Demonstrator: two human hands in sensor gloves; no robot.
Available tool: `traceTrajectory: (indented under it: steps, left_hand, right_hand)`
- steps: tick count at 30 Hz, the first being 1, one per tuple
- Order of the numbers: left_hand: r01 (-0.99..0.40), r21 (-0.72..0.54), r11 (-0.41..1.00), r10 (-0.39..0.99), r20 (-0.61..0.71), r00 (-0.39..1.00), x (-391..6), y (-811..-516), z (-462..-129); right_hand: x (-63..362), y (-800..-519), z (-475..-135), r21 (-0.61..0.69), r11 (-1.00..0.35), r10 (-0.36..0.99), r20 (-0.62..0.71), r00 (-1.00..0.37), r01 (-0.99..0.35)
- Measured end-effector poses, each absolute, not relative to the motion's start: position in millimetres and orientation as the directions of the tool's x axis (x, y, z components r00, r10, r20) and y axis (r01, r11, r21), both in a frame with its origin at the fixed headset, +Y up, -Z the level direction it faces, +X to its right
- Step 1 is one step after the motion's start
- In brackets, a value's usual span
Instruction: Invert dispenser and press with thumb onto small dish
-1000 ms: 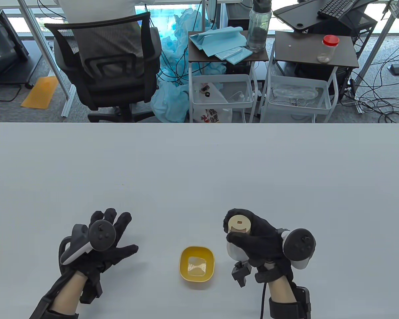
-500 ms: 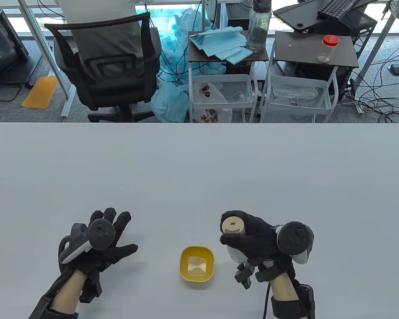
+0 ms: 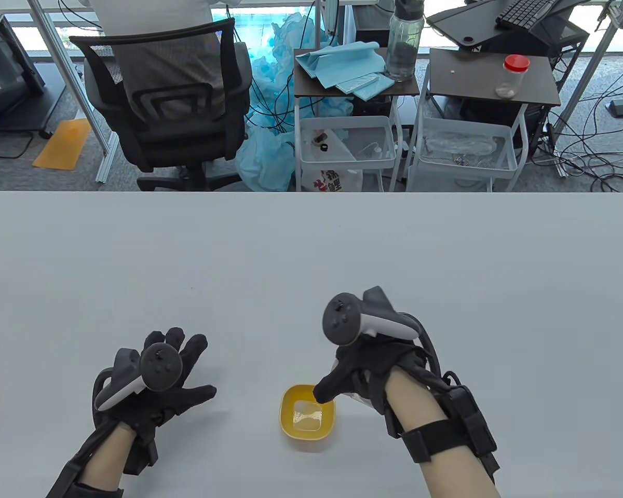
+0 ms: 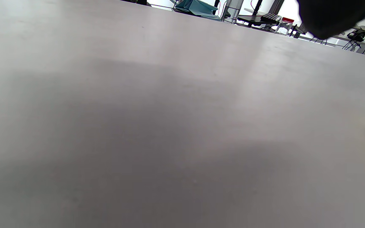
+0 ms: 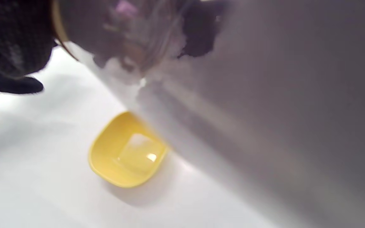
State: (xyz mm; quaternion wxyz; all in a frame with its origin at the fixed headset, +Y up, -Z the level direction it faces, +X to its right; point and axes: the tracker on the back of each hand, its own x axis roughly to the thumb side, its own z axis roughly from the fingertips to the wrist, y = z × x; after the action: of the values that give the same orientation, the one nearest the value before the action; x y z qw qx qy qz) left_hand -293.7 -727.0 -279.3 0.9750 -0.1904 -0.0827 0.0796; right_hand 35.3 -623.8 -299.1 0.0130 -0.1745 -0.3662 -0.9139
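Observation:
A small yellow dish (image 3: 286,415) with a pale puddle in it sits near the table's front edge. My right hand (image 3: 345,384) is turned over, back up, just right of the dish, and grips the dispenser. Only a white sliver of the dispenser (image 3: 356,398) shows under the palm. The thumb reaches over the dish's right rim. In the right wrist view the blurred clear dispenser (image 5: 131,34) hangs above the dish (image 5: 106,164). My left hand (image 3: 184,363) lies open and empty on the table, left of the dish.
The grey table (image 3: 311,249) stretches far beyond the hands. Behind its far edge stand an office chair (image 3: 161,104) and two small carts (image 3: 353,88). The left wrist view shows only table surface and a dark fingertip (image 4: 331,15).
My right hand has rolled over and moved left, turning the dispenser from cap-up to hidden under the palm beside the dish. The left hand has stayed put.

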Motion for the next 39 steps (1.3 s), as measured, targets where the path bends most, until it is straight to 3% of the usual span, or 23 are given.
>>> traceTrajectory:
  steps: [4,8,14,24,31,34,39]
  left_hand:
    - [-0.124,-0.375,0.919,0.187,0.135,0.973,-293,-725,-278]
    - [-0.131,-0.375,0.918,0.191,0.129,0.973,-295,-725,-279]
    - [-0.146,-0.374,0.916,0.206,0.125,0.971,-298,-724,-278]
    - [-0.145,-0.370,0.918,0.205,0.128,0.970,-297,-722,-278]
    - [-0.141,-0.372,0.917,0.201,0.127,0.971,-297,-722,-278]
    - [-0.146,-0.375,0.916,0.206,0.126,0.970,-297,-722,-278]
    - [-0.152,-0.371,0.916,0.208,0.116,0.971,-297,-722,-278]
  right_hand:
    - [-3,-638,-303,0.658,-0.614,-0.205,0.401,-0.893,0.436]
    - [-32,-651,-306,0.641,-0.519,-0.327,0.463,-0.824,0.566]
    - [-59,-668,-307,0.601,-0.450,-0.377,0.542,-0.751,0.660]
    - [-65,-681,-313,0.605,-0.434,-0.356,0.566,-0.744,0.668]
    - [-44,-670,-313,0.640,-0.560,-0.211,0.504,-0.837,0.526]
    - [-27,-656,-312,0.643,-0.663,-0.074,0.455,-0.887,0.385]
    - [9,-631,-308,0.562,-0.826,0.197,0.357,-0.913,0.041]
